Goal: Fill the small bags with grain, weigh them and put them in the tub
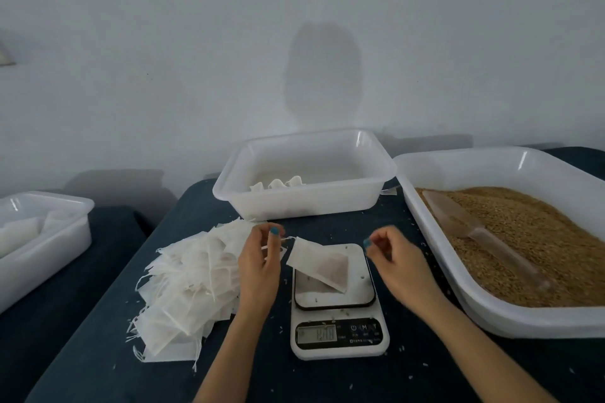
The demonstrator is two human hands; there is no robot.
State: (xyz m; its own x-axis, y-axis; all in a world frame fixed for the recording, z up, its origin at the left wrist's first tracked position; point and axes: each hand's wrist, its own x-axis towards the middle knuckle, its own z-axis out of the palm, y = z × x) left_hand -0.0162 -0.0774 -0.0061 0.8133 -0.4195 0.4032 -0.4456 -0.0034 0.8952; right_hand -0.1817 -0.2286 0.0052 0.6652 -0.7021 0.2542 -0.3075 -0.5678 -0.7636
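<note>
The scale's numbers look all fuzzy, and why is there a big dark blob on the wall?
In the head view, the scale's display is too blurred to read; the right hand is smeared too. The dark blob on the wall is a soft shadow, probably the person's head. The light is dim and bluish, and the grain tray rim bows from the wide lens.

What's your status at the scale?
Left hand pinching the drawstring of the filled bag on the scale. Right hand empty, just beside. Tub behind, path clear.
</note>
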